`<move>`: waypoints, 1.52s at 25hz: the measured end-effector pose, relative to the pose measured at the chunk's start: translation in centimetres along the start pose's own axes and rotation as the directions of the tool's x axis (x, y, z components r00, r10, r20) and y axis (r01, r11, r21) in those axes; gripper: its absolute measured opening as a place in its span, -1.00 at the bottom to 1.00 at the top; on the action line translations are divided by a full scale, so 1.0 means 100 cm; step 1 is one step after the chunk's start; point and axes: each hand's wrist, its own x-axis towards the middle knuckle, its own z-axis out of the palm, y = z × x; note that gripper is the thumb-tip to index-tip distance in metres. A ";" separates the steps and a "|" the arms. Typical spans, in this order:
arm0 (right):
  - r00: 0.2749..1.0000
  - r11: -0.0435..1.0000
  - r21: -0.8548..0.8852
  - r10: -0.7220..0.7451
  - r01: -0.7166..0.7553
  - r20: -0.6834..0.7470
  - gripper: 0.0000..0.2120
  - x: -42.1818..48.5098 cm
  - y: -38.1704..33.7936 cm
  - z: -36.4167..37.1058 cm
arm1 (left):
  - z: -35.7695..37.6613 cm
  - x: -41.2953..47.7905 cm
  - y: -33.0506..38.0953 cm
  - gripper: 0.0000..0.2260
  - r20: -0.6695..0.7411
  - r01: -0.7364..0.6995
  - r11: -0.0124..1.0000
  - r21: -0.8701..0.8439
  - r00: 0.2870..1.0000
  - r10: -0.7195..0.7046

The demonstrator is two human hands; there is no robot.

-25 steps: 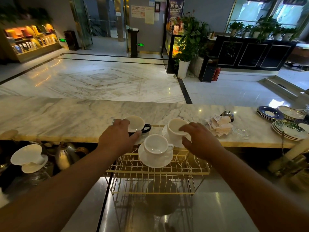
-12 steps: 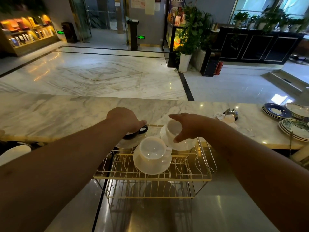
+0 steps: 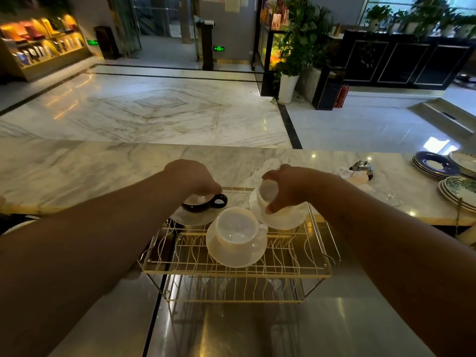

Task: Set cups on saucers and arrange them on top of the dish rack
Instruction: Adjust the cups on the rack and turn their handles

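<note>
three cup-and-saucer sets sit on the top tier of the gold wire rack [image 3: 316, 269]. the near set is central: a white cup [image 3: 235, 228] upright on its white saucer [image 3: 235, 257], handle toward the right, neither hand touching it. the rear left set is a dark cup [image 3: 203, 202] with a pale interior on a pale saucer [image 3: 192, 217]; its handle points right. my left hand [image 3: 192, 176] is curled over this cup from above, fingertips pressed on its rim; i cannot tell how firmly it grips. the rear right set is a white cup [image 3: 268, 197] tilted toward me, its opening facing left and forward, resting on a white saucer [image 3: 280, 219] that touches the near saucer's edge. my right hand [image 3: 288, 186] pinches this cup, thumb [image 3: 274, 206] low on the near wall, fingers over the far rim. the rack stands on a steel worktop [image 3: 334, 318], just in front of a marble counter [image 3: 103, 166]. on the counter to the right sit a service bell [image 3: 362, 167], some folded paper slips [image 3: 346, 173], and stacks of patterned plates [image 3: 456, 186]. beyond the counter lies a polished marble floor [image 3: 159, 104] with a potted plant [image 3: 296, 55].
</note>
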 end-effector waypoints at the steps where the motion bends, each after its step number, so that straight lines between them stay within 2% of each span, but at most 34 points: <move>1: 1.000 1.000 0.000 0.021 -0.021 -0.012 0.08 0.000 -0.001 0.001 | -0.001 0.001 -0.002 -0.31 0.022 -0.026 1.000 -0.003 0.999 0.027; 5: 0.991 0.994 0.008 0.109 -0.108 -0.073 0.10 0.001 -0.006 0.007 | -0.001 -0.001 -0.007 -0.24 0.042 -0.077 0.995 -0.070 0.996 0.080; 8: 0.977 0.979 0.081 0.195 -0.188 -0.089 0.15 0.003 -0.008 0.012 | -0.001 0.000 -0.011 -0.16 0.055 -0.096 0.991 -0.093 0.993 0.102; 13: 0.940 0.932 0.211 0.322 -0.294 -0.111 0.15 0.002 -0.013 0.018 | -0.006 0.002 -0.019 -0.08 0.102 -0.247 0.968 -0.053 0.963 0.251; 23: 0.940 0.933 0.201 0.323 -0.298 -0.106 0.07 0.000 -0.018 0.018 | -0.006 0.002 -0.026 -0.06 0.152 -0.327 0.943 -0.061 0.931 0.332; 26: 0.931 0.947 0.070 0.321 -0.314 -0.172 0.04 -0.013 -0.022 0.020 | 0.002 -0.011 -0.031 -0.06 0.071 -0.327 0.936 -0.128 0.939 0.337; 28: 0.887 0.956 0.040 0.284 -0.290 -0.365 -0.05 -0.029 -0.025 0.020 | 0.012 -0.030 -0.035 -0.18 -0.107 -0.337 0.915 -0.223 0.941 0.321; 30: 0.819 0.994 0.065 0.110 -0.089 -0.563 -0.35 -0.039 -0.027 0.022 | 0.026 -0.052 -0.038 -0.46 -0.355 -0.380 0.843 -0.380 0.902 0.246; 31: 0.795 0.991 0.119 0.028 0.055 -0.606 -0.51 -0.042 -0.030 0.023 | 0.035 -0.064 -0.038 -0.60 -0.439 -0.388 0.777 -0.495 0.884 0.161; 32: 0.791 0.963 0.197 -0.025 0.183 -0.612 -0.61 -0.046 -0.034 0.024 | 0.043 -0.077 -0.037 -0.73 -0.455 -0.365 0.682 -0.633 0.889 0.053; 33: 0.808 0.921 0.289 -0.045 0.261 -0.587 -0.64 -0.048 -0.039 0.026 | 0.051 -0.091 -0.035 -0.81 -0.404 -0.317 0.556 -0.769 0.914 -0.039; 35: 0.870 0.841 0.456 -0.037 0.293 -0.491 -0.66 -0.052 -0.049 0.031 | 0.065 -0.116 -0.031 -0.81 -0.228 -0.186 0.304 -0.934 0.968 -0.108; 36: 0.898 0.813 0.517 -0.019 0.269 -0.439 -0.66 -0.052 -0.053 0.033 | 0.073 -0.127 -0.029 -0.80 -0.147 -0.124 0.214 -0.969 0.985 -0.094; 38: 0.930 0.772 0.597 0.020 0.219 -0.368 -0.66 -0.053 -0.057 0.038 | 0.089 -0.144 -0.025 -0.80 -0.036 -0.032 0.110 -0.993 0.999 -0.033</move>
